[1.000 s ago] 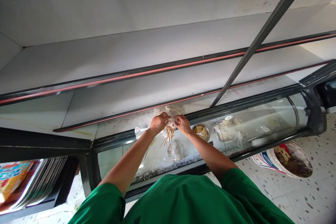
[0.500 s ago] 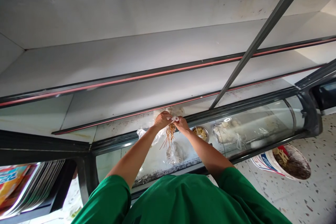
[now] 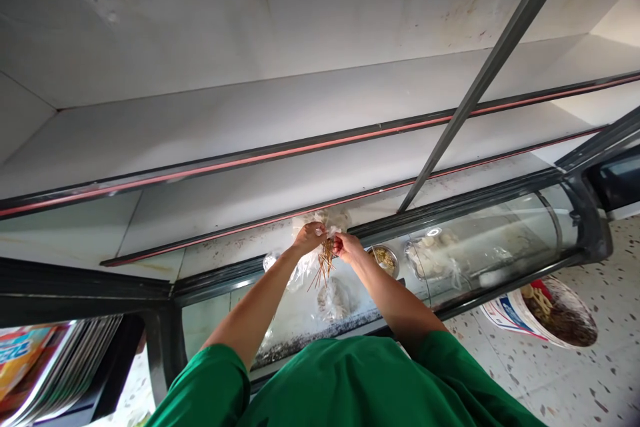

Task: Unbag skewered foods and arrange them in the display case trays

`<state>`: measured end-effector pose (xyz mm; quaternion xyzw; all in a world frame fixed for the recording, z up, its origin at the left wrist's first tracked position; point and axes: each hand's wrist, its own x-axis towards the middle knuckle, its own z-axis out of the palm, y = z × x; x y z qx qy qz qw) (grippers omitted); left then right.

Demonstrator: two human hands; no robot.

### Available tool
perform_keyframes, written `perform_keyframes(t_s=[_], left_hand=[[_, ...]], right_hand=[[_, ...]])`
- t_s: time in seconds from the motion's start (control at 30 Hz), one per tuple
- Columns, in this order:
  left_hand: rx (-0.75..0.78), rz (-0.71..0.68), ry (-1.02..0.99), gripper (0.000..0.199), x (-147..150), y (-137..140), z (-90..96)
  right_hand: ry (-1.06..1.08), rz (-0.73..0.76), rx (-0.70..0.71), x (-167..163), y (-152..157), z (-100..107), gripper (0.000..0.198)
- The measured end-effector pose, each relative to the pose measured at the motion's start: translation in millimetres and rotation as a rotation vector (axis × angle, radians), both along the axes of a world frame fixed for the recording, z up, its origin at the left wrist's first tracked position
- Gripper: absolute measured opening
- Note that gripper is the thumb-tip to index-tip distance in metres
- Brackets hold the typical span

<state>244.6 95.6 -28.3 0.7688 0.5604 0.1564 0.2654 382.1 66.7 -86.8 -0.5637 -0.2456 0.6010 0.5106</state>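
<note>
My left hand is closed, its fingers pinching the gathered edge of a clear plastic bag. Close beside it, my right hand is also closed, fingertips bent in at the bag's other side. Between the two, a bundle of thin brown sticks points down and toward me out of the plastic. Whatever is on the far ends of the sticks is partly hidden by the hands and film. Below them lies another clear bag with pale contents.
A glass-fronted case surrounds the hands, with a slanted dark bar at right. Inside stand a metal bowl of yellowish food and bagged pale food. A white bucket sits on the speckled floor.
My hands have dropped slightly and drawn a little apart. The white twisted plastic stretched between them is looser now. My view has tilted slightly upward.
</note>
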Motion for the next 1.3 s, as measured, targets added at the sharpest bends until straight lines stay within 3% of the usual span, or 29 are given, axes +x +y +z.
perform_keyframes(t_s=[0.13, 0.27, 0.4, 0.53, 0.67, 0.73, 0.83, 0.9, 1.0, 1.07, 1.17, 1.3], left_hand=[[0.099, 0.023, 0.059, 0.035, 9, -14, 7.7], [0.108, -0.029, 0.144, 0.047, 16, -25, 14.6], [0.083, 0.115, 0.117, 0.044, 17, -25, 15.4], [0.048, 0.231, 0.069, 0.025, 10, -15, 12.3], [-0.09, 0.255, -0.03, 0.024, -7, -12, 20.5], [-0.206, 0.141, -0.12, 0.026, -18, -15, 32.0], [-0.373, -0.174, -0.284, 0.027, -33, -18, 48.9], [-0.286, -0.175, -0.272, 0.034, -36, -16, 52.8], [-0.035, -0.065, 0.054, 0.043, -26, -8, 44.5], [0.007, -0.132, 0.243, 0.042, -13, -3, 33.4], [-0.01, -0.193, 0.333, 0.029, 5, 2, 18.7], [-0.003, -0.118, 0.416, 0.022, 4, 8, 14.1]], right_hand=[[-0.072, -0.031, 0.028, 1, -2, 2, 0.012], [-0.314, 0.008, 0.15, 6, -3, 4, 0.012], [-0.464, 0.031, 0.252, 8, -3, 3, 0.013], [-0.244, 0.022, 0.173, 10, -2, 0, 0.009], [0.039, -0.073, -0.007, 15, -1, 0, 0.008], [0.104, -0.076, -0.005, 17, -1, -1, 0.008], [0.148, 0.022, 0.081, 18, -4, -4, 0.034], [-0.035, 0.117, 0.172, 16, -5, -6, 0.032], [-0.501, 0.175, 0.313, 11, -6, -8, 0.01], [-0.681, 0.183, 0.347, 10, -6, -9, 0.008], [-0.757, 0.171, 0.347, 11, -8, -9, 0.005], [-0.741, 0.12, 0.309, 22, -8, -13, 0.007]])
